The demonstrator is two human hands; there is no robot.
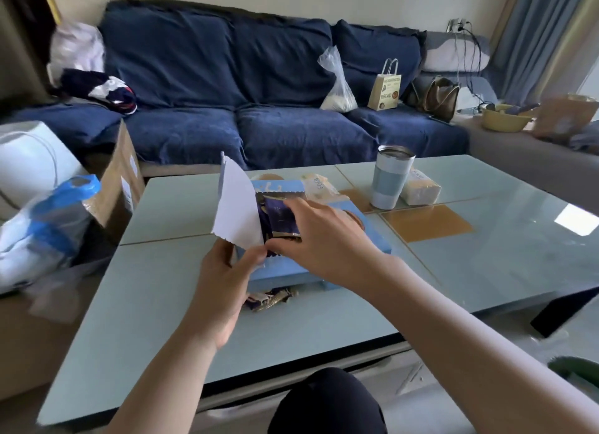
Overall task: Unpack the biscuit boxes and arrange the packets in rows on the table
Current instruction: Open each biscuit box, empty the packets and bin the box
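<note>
— Where's the packet (282,218)?
— Standing in the open box (324,265) mid-table, right under the right hand (319,229), which pinches its top. Left hand (227,271) grips the flap (238,207).
— So it comes straight up?
— I'd say so.

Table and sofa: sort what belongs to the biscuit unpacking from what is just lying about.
Part of the job:
- blue biscuit box, flap open
- dark packet gripped by the right hand
- left hand holding the white flap
- packets by the box

Lying about:
- tumbler
- tissue pack
- paper bag
- handbag
- yellow bowl
</note>
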